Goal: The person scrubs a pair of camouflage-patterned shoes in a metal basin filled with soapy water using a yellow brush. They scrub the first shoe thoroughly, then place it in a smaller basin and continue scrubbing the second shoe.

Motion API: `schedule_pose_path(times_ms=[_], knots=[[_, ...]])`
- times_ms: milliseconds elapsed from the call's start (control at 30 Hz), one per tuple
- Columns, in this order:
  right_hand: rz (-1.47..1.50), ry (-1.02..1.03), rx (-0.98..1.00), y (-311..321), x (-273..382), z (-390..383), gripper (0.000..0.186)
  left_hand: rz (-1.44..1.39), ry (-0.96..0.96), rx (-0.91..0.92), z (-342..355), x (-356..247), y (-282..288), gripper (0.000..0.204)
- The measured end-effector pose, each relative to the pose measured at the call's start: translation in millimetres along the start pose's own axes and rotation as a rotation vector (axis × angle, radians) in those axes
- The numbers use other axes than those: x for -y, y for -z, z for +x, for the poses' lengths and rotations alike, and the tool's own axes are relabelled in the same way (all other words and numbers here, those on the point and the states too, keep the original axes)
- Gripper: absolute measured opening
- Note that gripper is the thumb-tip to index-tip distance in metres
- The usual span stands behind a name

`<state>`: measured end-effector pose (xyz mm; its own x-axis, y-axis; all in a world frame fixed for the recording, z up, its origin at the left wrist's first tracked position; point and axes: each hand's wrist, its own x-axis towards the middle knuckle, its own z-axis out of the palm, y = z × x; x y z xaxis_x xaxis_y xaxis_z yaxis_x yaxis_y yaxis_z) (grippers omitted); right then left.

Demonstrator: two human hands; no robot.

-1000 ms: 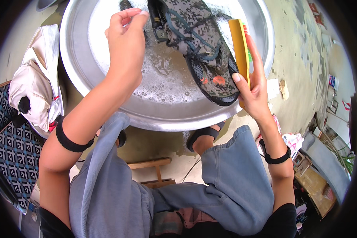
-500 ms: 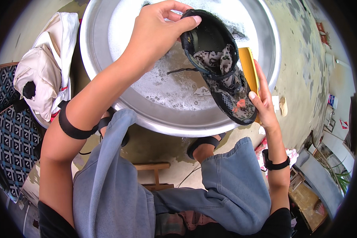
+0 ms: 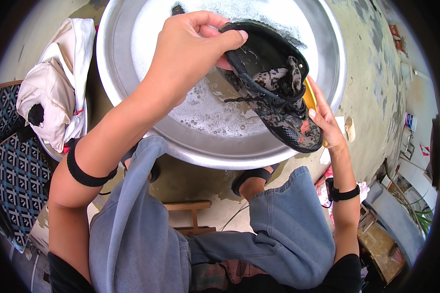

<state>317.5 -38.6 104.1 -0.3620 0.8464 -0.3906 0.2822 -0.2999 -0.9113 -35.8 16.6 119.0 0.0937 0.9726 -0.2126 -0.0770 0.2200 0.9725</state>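
A wide metal basin (image 3: 200, 161) stands on the floor (image 3: 371, 63), holding cloudy water (image 3: 205, 115) topped with white suds. Just this side of it are the person's blue jeans (image 3: 144, 210), knees apart. A bundle of white cloth (image 3: 46, 100) lies to the left of the basin. The shoe (image 3: 286, 112), dark and camouflage-patterned, is held over the basin's right half, tilted, its opening up and its toe toward the near right rim. The left hand (image 3: 195, 46) is closed in a pinch on the heel collar, thumb inside the opening and fingers outside. The right hand (image 3: 327, 122) is curled at the toe, its thumb on the near side, gripping a yellow brush (image 3: 309, 97) along the shoe's right side; the bristles are hidden. A thin dark lace (image 3: 237, 99) sticks out leftward from the shoe.
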Motion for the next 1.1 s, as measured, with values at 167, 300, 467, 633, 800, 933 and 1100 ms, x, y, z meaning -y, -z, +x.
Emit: schedule_pose_path(times_ms=[167,300,467,633,800,933,1100], knots=[[0.086,-0.019,0.018,4.6,-3.0,-0.9,0.094,-0.046,0.123,0.020,-0.6,1.5,3.0,0.026],[0.109,-0.043,0.030,7.5,-4.9,-1.6,0.091,-0.055,0.181,0.015,-1.1,6.5,4.5,0.025],[0.087,-0.051,0.038,8.8,-5.2,-1.0,0.090,-0.068,0.229,0.016,-1.1,11.1,5.6,0.025],[0.051,-0.098,0.084,8.6,3.7,-0.9,0.088,-0.108,0.268,0.001,0.8,16.2,8.3,0.025],[0.072,-0.159,0.132,7.6,15.2,-1.4,0.089,-0.089,0.328,-0.024,2.3,21.5,10.6,0.026],[0.075,-0.155,0.155,6.6,16.3,0.4,0.088,-0.085,0.384,-0.039,2.6,24.1,10.0,0.028],[0.081,-0.167,0.143,5.9,10.8,4.0,0.085,-0.051,0.470,-0.066,0.9,31.1,10.9,0.030]])
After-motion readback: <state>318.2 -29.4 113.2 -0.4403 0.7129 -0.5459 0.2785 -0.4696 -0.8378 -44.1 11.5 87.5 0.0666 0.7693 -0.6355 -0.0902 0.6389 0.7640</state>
